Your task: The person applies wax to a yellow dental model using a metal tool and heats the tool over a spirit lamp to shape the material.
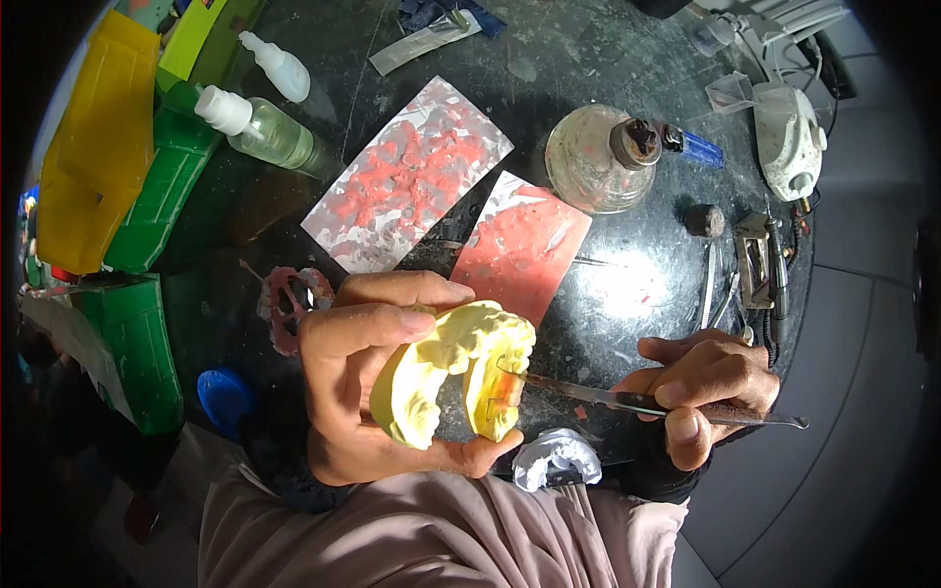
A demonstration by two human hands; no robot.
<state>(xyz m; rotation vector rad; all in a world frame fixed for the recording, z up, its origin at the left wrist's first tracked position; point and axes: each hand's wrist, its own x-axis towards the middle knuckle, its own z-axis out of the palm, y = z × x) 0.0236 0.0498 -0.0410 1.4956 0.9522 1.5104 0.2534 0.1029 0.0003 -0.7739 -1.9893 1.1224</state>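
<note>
My left hand is closed around a yellow plaster dental cast, fingers and thumb on its outer edges. A patch of reddish-pink wax lies on the right arm of the cast, with thin dark lines, perhaps wire or drawn marks, beside it. My right hand pinches a slim dental wax carver with a dark handle. Its blade tip reaches the cast beside the pink patch; whether it touches cannot be told. The carver's hooked other end sticks out to the right. Below the cast sits a white plaster dental cast.
Beyond my hands lie two wax-smeared cards. A glass spirit lamp and blue lighter stand behind. Left are a pink denture piece, spray bottle and green bins. Small metal tools lie right.
</note>
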